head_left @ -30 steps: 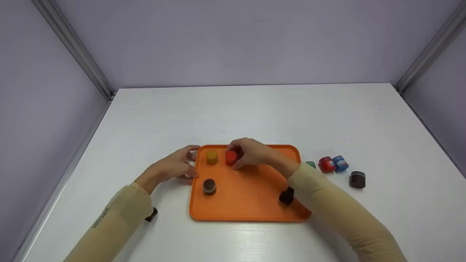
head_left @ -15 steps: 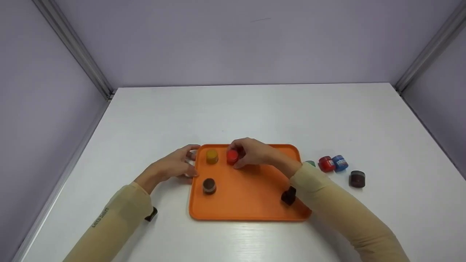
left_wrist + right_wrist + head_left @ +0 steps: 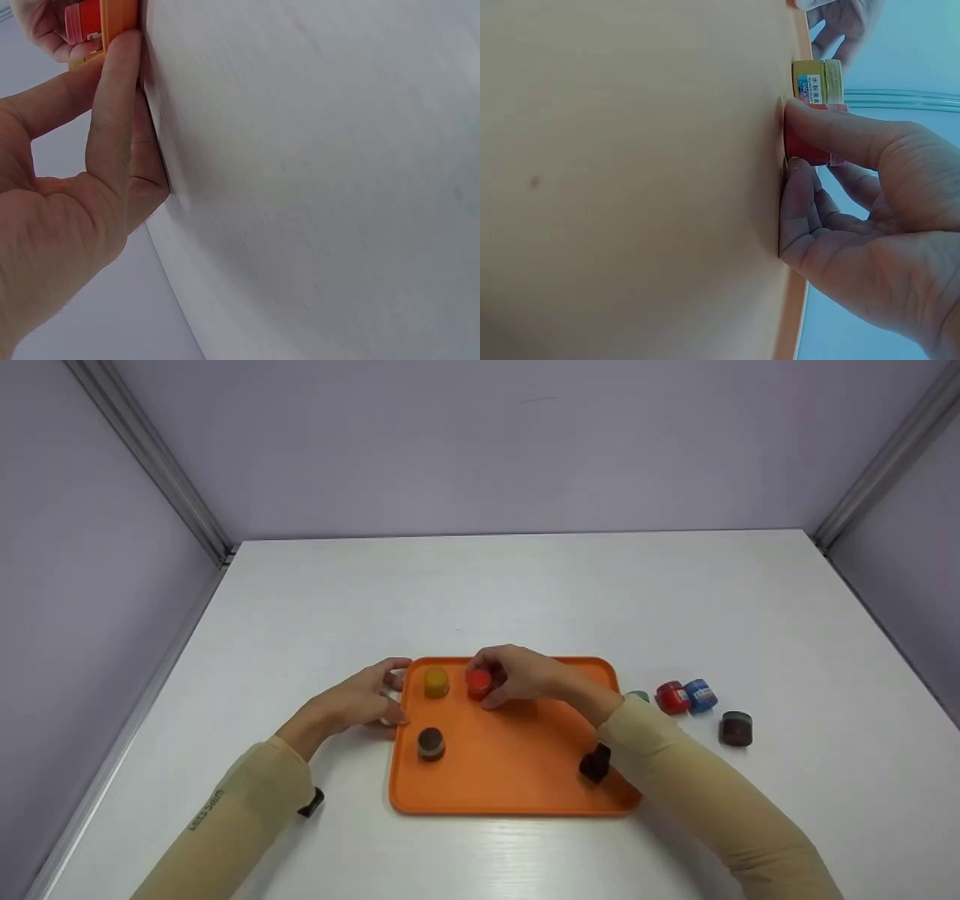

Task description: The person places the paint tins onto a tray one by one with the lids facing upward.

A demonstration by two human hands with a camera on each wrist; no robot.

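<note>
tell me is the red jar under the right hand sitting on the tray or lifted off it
On the tray. The red jar stands upright on the orange tray; the right hand grips it, base against the tray floor in the wrist view.

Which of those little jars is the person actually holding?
The red jar at the back of the orange tray, pinched by the right hand. The yellow jar beside it and the brown jar nearer the front stand untouched.

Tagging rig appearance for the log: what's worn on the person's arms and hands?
Both arms wear snug, pale beige long sleeves, the left sleeve and the right sleeve. The left one carries small dark lettering near the forearm, too small to read. A small black device sits under each wrist, the left wrist unit and the right wrist unit. The left hand and right hand are bare: no gloves, no rings visible.
</note>
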